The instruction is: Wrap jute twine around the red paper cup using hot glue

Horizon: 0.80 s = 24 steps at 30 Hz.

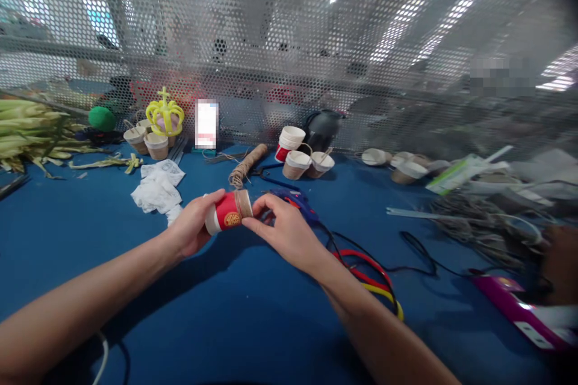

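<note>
My left hand [195, 225] is wrapped round a red-and-white paper cup [227, 210] with a gold round print, tipped on its side above the table. A band of brown twine [244, 203] circles the cup near its right end. At that end my right hand [282, 225] is closed, thumb and fingertips pinching at the edge of the twine; the strand between them is hard to make out. Behind the cup lies a roll of twine [248, 163]. A blue glue gun [298, 201] rests on the table, partly hidden behind my right hand.
Twine-wrapped cups [297, 165] stand at the back, with a yellow crown [165, 114] among others at left. A crumpled white cloth [158, 186] lies left of the cup. Black cable [419, 252], red and yellow cords [374, 280] and a purple power strip [515, 307] occupy the right.
</note>
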{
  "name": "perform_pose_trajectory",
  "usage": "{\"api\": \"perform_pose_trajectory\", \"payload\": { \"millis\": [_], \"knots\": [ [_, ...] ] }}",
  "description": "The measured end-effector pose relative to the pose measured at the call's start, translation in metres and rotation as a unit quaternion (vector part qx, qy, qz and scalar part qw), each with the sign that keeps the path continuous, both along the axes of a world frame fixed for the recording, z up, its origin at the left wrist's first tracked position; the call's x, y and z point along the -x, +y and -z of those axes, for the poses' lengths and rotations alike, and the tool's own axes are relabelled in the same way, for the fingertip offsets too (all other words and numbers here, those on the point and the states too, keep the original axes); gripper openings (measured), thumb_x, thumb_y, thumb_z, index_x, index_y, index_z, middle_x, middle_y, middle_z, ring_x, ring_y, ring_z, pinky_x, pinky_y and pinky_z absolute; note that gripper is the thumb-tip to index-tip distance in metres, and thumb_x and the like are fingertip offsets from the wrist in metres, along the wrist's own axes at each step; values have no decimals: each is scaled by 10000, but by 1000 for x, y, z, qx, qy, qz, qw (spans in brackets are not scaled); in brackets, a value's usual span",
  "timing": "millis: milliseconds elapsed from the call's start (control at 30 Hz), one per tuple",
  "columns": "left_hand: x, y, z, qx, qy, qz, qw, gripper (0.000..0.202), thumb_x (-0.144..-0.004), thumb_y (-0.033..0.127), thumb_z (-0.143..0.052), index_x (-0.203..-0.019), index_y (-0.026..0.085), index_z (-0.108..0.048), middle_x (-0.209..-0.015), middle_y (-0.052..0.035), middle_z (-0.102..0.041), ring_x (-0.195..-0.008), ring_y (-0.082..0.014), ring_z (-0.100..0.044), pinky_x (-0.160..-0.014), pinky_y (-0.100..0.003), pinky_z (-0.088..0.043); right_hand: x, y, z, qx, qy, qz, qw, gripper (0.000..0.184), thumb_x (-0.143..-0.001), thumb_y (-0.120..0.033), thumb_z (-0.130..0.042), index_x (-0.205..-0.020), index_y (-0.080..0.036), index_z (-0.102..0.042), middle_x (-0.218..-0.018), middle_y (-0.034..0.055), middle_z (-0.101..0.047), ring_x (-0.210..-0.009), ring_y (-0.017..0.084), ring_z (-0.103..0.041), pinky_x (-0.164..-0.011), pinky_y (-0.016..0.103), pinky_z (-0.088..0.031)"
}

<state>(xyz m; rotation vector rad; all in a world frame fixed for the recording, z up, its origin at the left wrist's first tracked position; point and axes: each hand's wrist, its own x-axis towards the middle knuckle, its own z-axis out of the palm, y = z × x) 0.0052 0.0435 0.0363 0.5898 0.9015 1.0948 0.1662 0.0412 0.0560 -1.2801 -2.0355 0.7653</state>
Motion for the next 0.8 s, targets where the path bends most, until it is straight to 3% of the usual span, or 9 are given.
{"api": "perform_pose_trajectory", "payload": {
  "millis": [133,267,333,433,567,700,800],
  "knots": [
    [0,-5,4,-128,35,10,991,256,-702,334,-615,-748,83,-632,-610,-32,-612,-521,-87,-498,-518,-193,-390,-9,4,-8,87,83,-33,992,188,-791,-342,-481,-731,-167,-516,-664,-7,-516,-595,105,-465,-566,244,-389],
    [3,-10,4,-218,127,69,965,206,-663,284,-666,-761,103,-670,-670,-40,-646,-632,-119,-531,-635,-214,-413,-13,5,-10,122,115,-29,985,197,-785,-337,-488,-687,-167,-486,-610,-28,-466,-559,95,-429,-534,234,-354],
    [5,-9,2,-211,125,94,965,201,-649,267,-681,-769,107,-677,-694,-48,-655,-660,-128,-543,-659,-220,-416,-13,4,-9,108,111,-37,987,177,-771,-319,-512,-678,-172,-478,-611,-33,-459,-559,94,-422,-532,232,-350],
    [7,-4,-1,-131,42,115,984,237,-656,298,-672,-793,105,-670,-691,-60,-654,-628,-127,-554,-614,-219,-424,-10,1,-9,42,59,-65,995,130,-765,-263,-527,-676,-178,-486,-651,-25,-482,-604,104,-438,-582,241,-367],
    [7,4,4,-71,3,98,993,229,-643,300,-680,-740,93,-664,-661,-53,-639,-559,-102,-538,-533,-191,-403,-8,0,-10,-11,-10,-108,994,100,-750,-199,-542,-657,-176,-511,-699,-10,-531,-662,113,-481,-647,248,-387],
    [8,8,16,-132,52,88,986,235,-641,304,-687,-738,92,-660,-640,-33,-635,-538,-83,-513,-533,-182,-388,-19,4,-15,34,6,-71,997,89,-789,-216,-487,-794,-175,-566,-756,10,-605,-704,123,-546,-653,249,-423],
    [8,7,23,-192,125,109,967,252,-665,320,-663,-783,98,-661,-701,-39,-653,-609,-104,-530,-615,-211,-408,-31,6,-18,22,41,-16,999,143,-812,-240,-444,-830,-159,-560,-709,14,-603,-653,116,-550,-616,240,-433]
  ]
}}
